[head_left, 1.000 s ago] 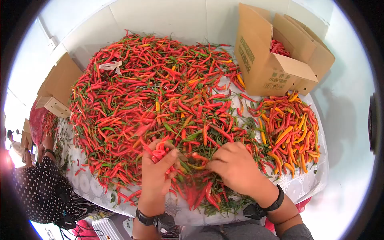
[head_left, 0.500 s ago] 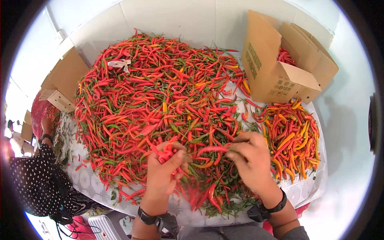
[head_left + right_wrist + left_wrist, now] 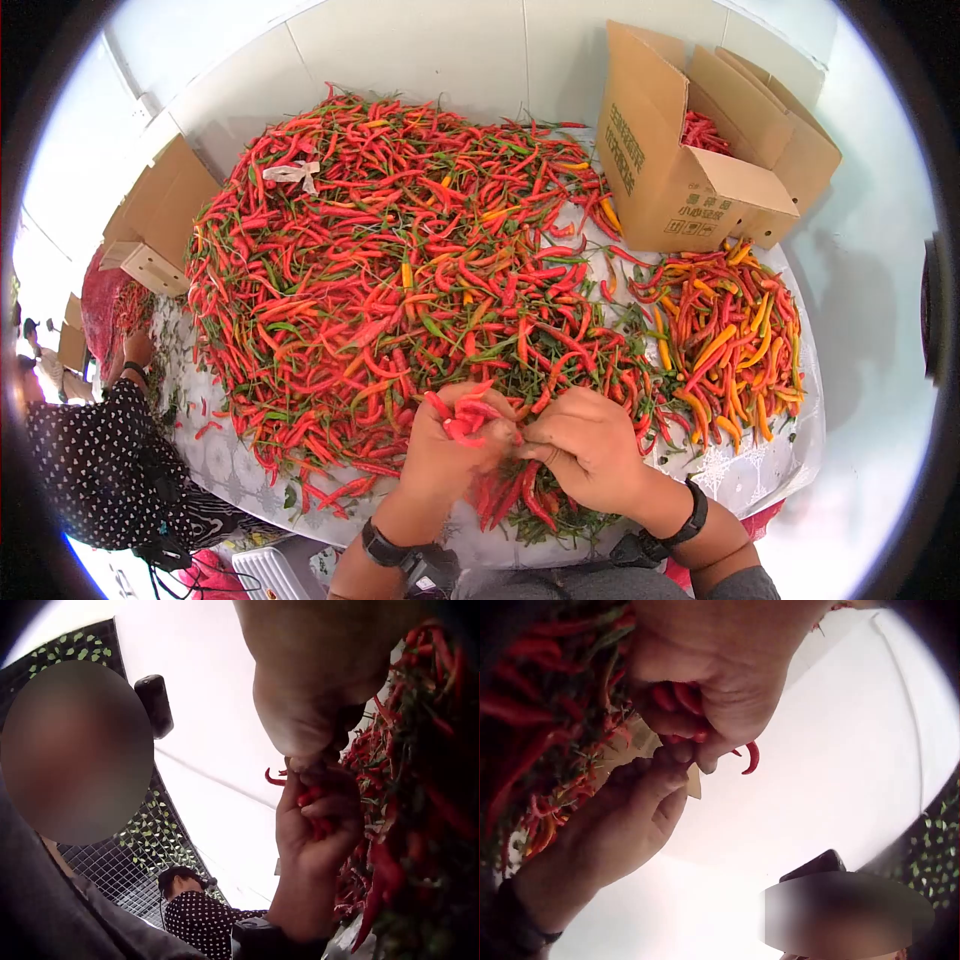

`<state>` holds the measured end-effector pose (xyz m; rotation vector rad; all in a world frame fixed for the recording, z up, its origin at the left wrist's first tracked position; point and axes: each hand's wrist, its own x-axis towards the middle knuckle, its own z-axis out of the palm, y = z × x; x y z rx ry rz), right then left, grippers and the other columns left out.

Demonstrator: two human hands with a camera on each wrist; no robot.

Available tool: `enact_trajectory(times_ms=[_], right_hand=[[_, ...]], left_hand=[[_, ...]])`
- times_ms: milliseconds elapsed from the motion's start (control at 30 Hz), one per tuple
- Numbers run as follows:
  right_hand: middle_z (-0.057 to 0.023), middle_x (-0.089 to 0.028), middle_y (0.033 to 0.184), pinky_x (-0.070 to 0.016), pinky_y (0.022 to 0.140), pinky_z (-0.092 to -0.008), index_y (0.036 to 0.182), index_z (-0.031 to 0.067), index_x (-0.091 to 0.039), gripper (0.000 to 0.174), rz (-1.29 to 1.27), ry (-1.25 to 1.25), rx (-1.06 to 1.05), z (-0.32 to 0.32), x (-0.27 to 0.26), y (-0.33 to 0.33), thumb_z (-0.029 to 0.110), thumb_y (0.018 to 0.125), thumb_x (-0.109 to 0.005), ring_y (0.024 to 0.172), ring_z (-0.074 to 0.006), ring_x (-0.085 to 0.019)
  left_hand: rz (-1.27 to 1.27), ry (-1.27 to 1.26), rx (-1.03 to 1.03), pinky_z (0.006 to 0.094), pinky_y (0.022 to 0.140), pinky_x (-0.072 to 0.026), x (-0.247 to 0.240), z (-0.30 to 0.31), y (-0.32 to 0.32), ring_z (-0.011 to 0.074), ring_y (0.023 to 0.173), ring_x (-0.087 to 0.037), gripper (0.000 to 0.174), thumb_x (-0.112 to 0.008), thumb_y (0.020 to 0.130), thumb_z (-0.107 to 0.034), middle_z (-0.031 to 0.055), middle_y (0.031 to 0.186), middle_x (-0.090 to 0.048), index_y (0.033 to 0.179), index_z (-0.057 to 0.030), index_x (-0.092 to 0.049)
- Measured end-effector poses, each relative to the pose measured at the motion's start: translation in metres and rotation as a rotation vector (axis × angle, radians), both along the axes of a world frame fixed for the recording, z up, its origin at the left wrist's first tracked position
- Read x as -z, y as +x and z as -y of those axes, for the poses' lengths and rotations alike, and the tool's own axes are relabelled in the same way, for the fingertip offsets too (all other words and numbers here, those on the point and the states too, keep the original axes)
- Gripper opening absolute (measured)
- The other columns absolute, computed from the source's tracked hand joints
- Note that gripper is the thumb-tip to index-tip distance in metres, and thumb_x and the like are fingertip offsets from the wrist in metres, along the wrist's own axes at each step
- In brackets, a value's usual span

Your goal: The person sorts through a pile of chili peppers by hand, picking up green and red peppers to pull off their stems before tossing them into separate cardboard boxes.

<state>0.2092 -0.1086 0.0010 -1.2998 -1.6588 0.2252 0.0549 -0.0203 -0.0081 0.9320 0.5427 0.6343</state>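
Note:
My left hand (image 3: 447,462) grips a small bunch of red chili peppers (image 3: 466,412), their ends poking out above the curled fingers. Close against it, my right hand (image 3: 592,455) has thumb and fingers pinched together at the left fingertips. What the right fingers pinch, at the end of a red chili pepper, is mostly hidden. In the left wrist view a curved chili tip (image 3: 751,759) sticks out beside the left thumb. Both hands are over the near edge of a big heap of red chili peppers (image 3: 330,260) with green stems.
At the right lies a smaller pile of orange and red chilies (image 3: 725,350). Behind it stands an open cardboard box (image 3: 690,205) with red chilies inside. Another carton (image 3: 165,210) is at the left, near a person in a dotted top (image 3: 100,470). A patterned white cloth (image 3: 230,465) covers the table.
My right hand has picked a red chili pepper from the heap and brought it left to my left hand. The left hand, still gripping its bunch, has shifted slightly right and nearer.

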Motion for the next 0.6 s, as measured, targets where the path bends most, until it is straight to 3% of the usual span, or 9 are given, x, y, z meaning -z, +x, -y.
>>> enact_trajectory(times_ms=[133, 233, 333, 433, 467, 600], right_hand=[[-0.0069, -0.053, 0.067, -0.0421, 0.054, -0.0376, 0.075, 0.0078, -0.062, 0.01, 0.02, -0.007, 0.022, 0.002, -0.002, -0.002, 0.012, 0.071, -0.07, 0.063, -0.0268, -0.054], [-0.0068, -0.051, 0.063, -0.0409, 0.05, -0.0388, 0.07, 0.0075, -0.058, 0.012, -0.022, -0.125, 0.097, 0.006, -0.001, -0.003, 0.013, 0.073, -0.068, 0.059, -0.0275, -0.053], [-0.0072, -0.049, 0.06, -0.0396, 0.047, -0.0394, 0.066, 0.0074, -0.054, 0.018, 0.024, -0.135, 0.162, 0.007, -0.005, -0.004, 0.015, 0.075, -0.068, 0.055, -0.0283, -0.052], [-0.0079, -0.047, 0.058, -0.0389, 0.045, -0.0396, 0.064, 0.0068, -0.051, 0.021, 0.182, -0.053, 0.198, 0.01, -0.014, -0.007, 0.015, 0.076, -0.068, 0.053, -0.0288, -0.05], [-0.0081, -0.046, 0.058, -0.0388, 0.045, -0.0396, 0.064, 0.0065, -0.051, 0.022, 0.246, -0.019, 0.21, 0.01, -0.016, -0.008, 0.015, 0.076, -0.068, 0.053, -0.029, -0.05], [-0.0084, -0.044, 0.058, -0.039, 0.045, -0.0396, 0.063, 0.0057, -0.049, 0.025, 0.025, 0.015, 0.01, 0.0, -0.003, 0.002, 0.015, 0.077, -0.067, 0.051, -0.0296, -0.048]], left_hand=[[0.104, -0.12, 0.021, 0.0223, 0.049, -0.0427, -0.004, 0.002, 0.0, 0.0128, 0.065, -0.056, 0.028, -0.08, 0.071, -0.016, 0.0056, 0.077, -0.057, 0.083, -0.0032, -0.057], [-0.084, 0.673, -0.291, 0.0286, 0.057, -0.0432, 0.009, 0.005, 0.008, 0.0142, 0.064, -0.055, 0.017, -0.076, 0.07, -0.008, 0.0039, 0.077, -0.061, 0.078, -0.0042, -0.062], [-0.194, 0.858, -0.387, 0.0325, 0.064, -0.0448, 0.001, 0.011, 0.009, 0.0172, 0.07, -0.057, 0.015, -0.076, 0.069, -0.007, 0.0048, 0.076, -0.062, 0.074, -0.0041, -0.062], [-0.214, 0.86, -0.423, 0.0311, 0.062, -0.0448, 0.005, 0.014, 0.009, 0.0166, 0.069, -0.057, 0.015, -0.074, 0.069, -0.004, 0.0049, 0.076, -0.061, 0.076, -0.0039, -0.061], [-0.206, 0.688, -0.408, 0.0306, 0.062, -0.0447, 0.004, 0.016, 0.01, 0.0168, 0.068, -0.057, 0.015, -0.074, 0.069, -0.003, 0.0051, 0.076, -0.061, 0.077, -0.004, -0.061], [-0.068, -0.031, -0.31, 0.0283, 0.061, -0.0446, -0.011, 0.02, 0.011, 0.0164, 0.067, -0.057, 0.016, -0.072, 0.07, 0.0, 0.0055, 0.075, -0.06, 0.078, -0.0042, -0.059]])
